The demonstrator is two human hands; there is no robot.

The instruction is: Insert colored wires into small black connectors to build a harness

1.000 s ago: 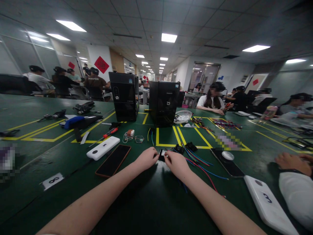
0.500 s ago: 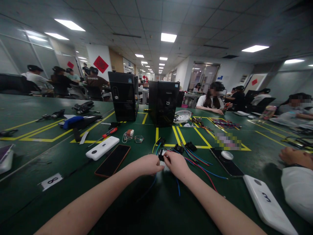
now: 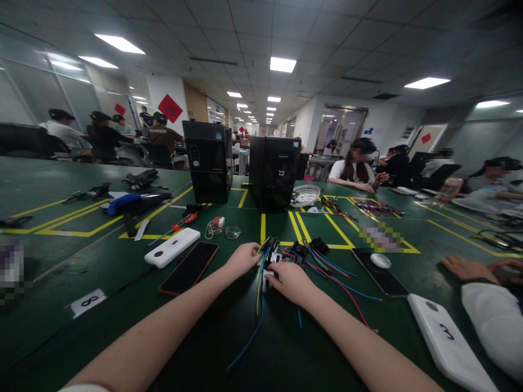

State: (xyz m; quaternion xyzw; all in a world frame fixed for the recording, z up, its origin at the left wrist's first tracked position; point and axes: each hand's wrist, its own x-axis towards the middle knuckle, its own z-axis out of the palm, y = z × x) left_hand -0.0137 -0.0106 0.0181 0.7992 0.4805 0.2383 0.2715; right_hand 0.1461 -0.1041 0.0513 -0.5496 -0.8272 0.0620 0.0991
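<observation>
Left hand (image 3: 244, 258) and right hand (image 3: 289, 280) – fingers pinching wired connector (image 3: 273, 255), tag (image 3: 87, 301) reads 8

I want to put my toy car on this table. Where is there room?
Bare green table lies near the front edge, between the "8" label and the left hand's forearm. Another patch sits between the two forearms, though a blue wire crosses it. It is crowded around the connector and wires, under the right hand, and by both phones.
</observation>
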